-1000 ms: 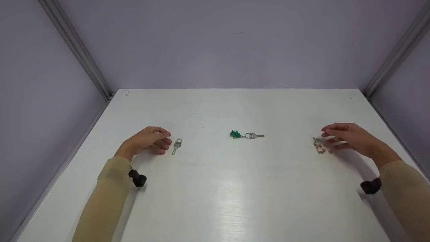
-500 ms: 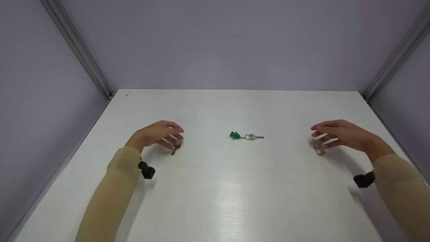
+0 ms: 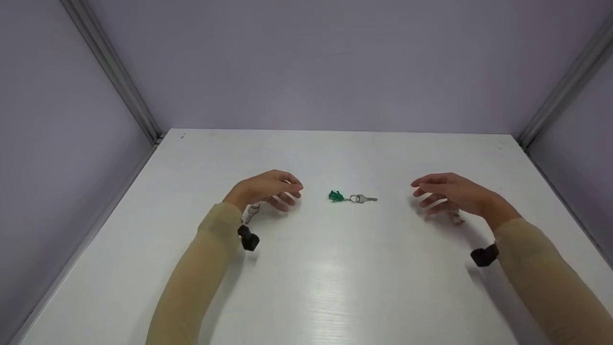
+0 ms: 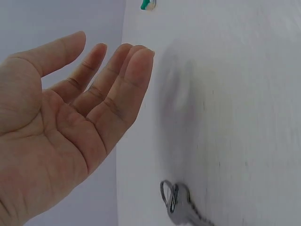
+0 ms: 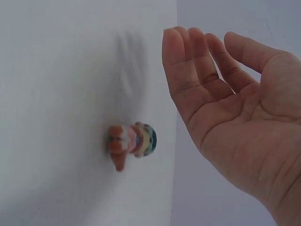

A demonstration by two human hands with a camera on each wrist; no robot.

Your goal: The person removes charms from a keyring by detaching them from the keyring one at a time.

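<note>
A green charm with a ring and silver key [image 3: 352, 197] lies mid-table between my hands. My left hand [image 3: 268, 189] hovers open just left of it, fingers relaxed and holding nothing [image 4: 70, 117]. A plain silver key on a ring [image 3: 251, 213] [image 4: 181, 209] lies on the table below that wrist. My right hand [image 3: 448, 193] hovers open to the right of the green charm, palm empty [image 5: 225, 103]. A small pale figure charm [image 3: 456, 219] [image 5: 131, 141] lies beneath the right wrist, partly hidden in the head view.
The white table [image 3: 335, 287] is boxed by lilac walls at the back and both sides, with metal corner rails [image 3: 112, 72]. A black wrist camera [image 3: 248, 238] sits on each sleeve.
Both hands have moved inward toward the green charm, leaving the silver key and the figure charm behind them on the table. Nothing was picked up.
</note>
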